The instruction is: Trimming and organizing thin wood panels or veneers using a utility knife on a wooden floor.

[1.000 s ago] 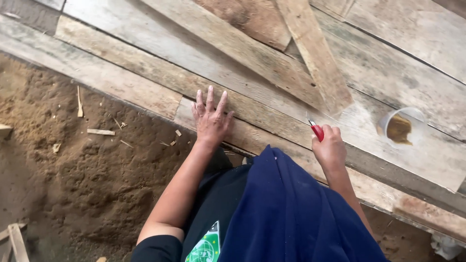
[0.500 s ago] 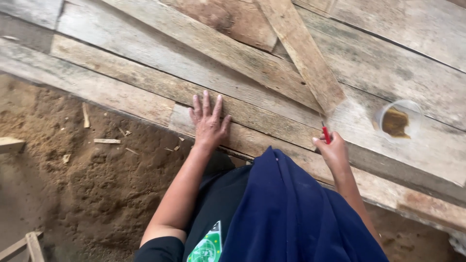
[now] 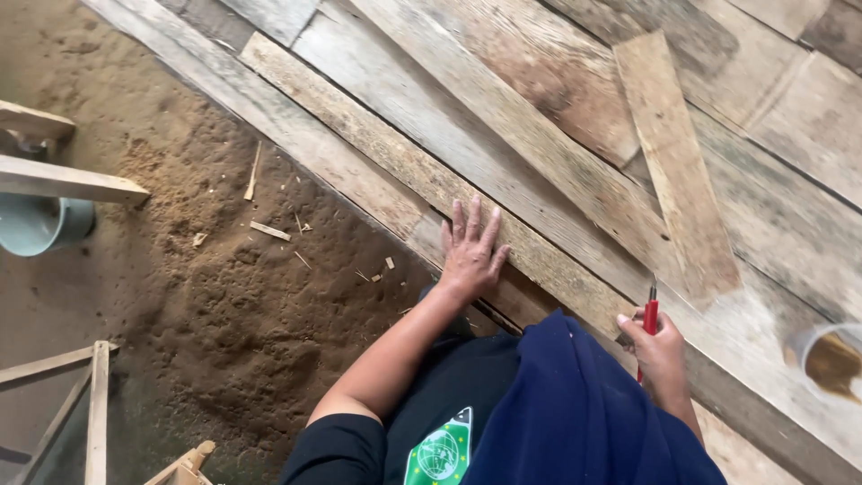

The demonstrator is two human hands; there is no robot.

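1. Right hand (image 3: 660, 346) was seen closed around a slim red pencil-shaped marking tool (image 3: 650, 316), gripped by its lower shaft, with the dark tip standing clear above the fingers.
2. Left hand (image 3: 470, 254) was laid flat, palm down and fingers spread, holding nothing; it was pressed on a long weathered grey wooden plank (image 3: 431, 180) near that plank's near edge.
3. That plank's long axis was seen to run diagonally, from the upper left of the view down toward the lower right, passing under the left hand and on toward the right hand.
4. The marking tool was held nearly upright in the view, so its axis crossed the plank's grain at a steep angle rather than lying along it; the tip was pointed away from the body, toward a shorter pale board (image 3: 675, 162) laid across the planks.
5. The right hand was the nearer one to that shorter board's near end; the left hand lay well apart from it, to the left along the plank.
6. Whether the tip was touching the wood could not be told.
7. A heap of brown sawdust (image 3: 224, 287) lay beyond the planks' left edge, and a clear plastic cup with brown liquid (image 3: 831, 359) stood near the right edge.
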